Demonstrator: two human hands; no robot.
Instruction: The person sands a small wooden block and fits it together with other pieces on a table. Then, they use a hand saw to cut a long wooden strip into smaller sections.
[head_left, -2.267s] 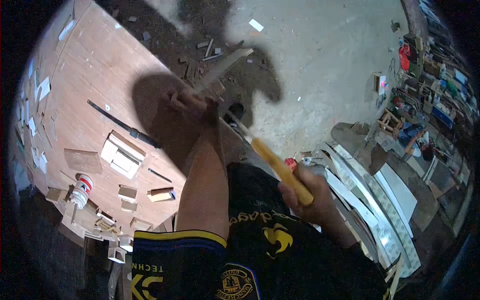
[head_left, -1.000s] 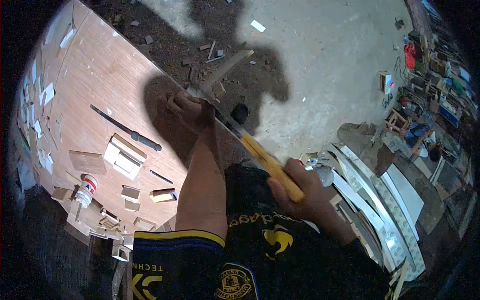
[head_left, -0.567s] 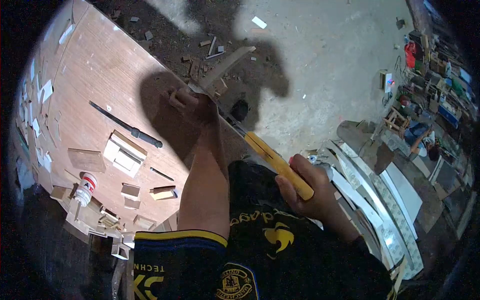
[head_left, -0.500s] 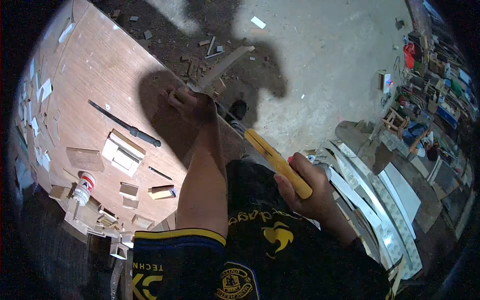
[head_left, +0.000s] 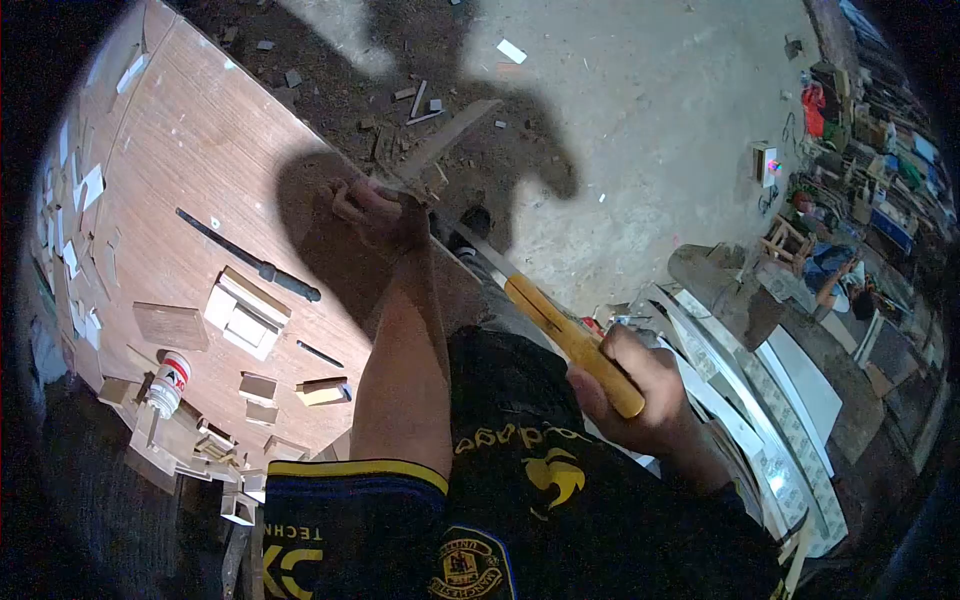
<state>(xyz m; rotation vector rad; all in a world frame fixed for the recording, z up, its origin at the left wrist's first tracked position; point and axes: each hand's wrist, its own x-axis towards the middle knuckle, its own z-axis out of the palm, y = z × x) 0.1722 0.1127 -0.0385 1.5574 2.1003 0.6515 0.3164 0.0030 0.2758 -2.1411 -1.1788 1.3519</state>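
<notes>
A saw with a yellow wooden handle point(head_left: 575, 345) is gripped in my right hand point(head_left: 645, 385), its fingers wrapped around the rear of the handle. Its thin metal blade point(head_left: 487, 256) runs up and left toward the table edge. There my left hand point(head_left: 380, 212) is closed, fingers curled, over a pale strip of wood point(head_left: 455, 132) that juts past the edge above the floor and looks blurred. My left hand and the shadow hide the strip's near end and the place where the blade meets it.
On the wooden table point(head_left: 200, 120) lie a black sheathed-looking tool point(head_left: 250, 257), small wooden boxes point(head_left: 248, 312), a pen-like stick point(head_left: 320, 353) and a white-and-red bottle point(head_left: 172, 375). Offcuts point(head_left: 420, 103) litter the floor. Long panels point(head_left: 740, 420) lie at right; a person point(head_left: 832, 280) is beyond.
My right hand and the saw handle have moved down and right, away from my left hand. More blade shows. The wood strip has shifted slightly and blurred; my left hand stays nearly in place.
</notes>
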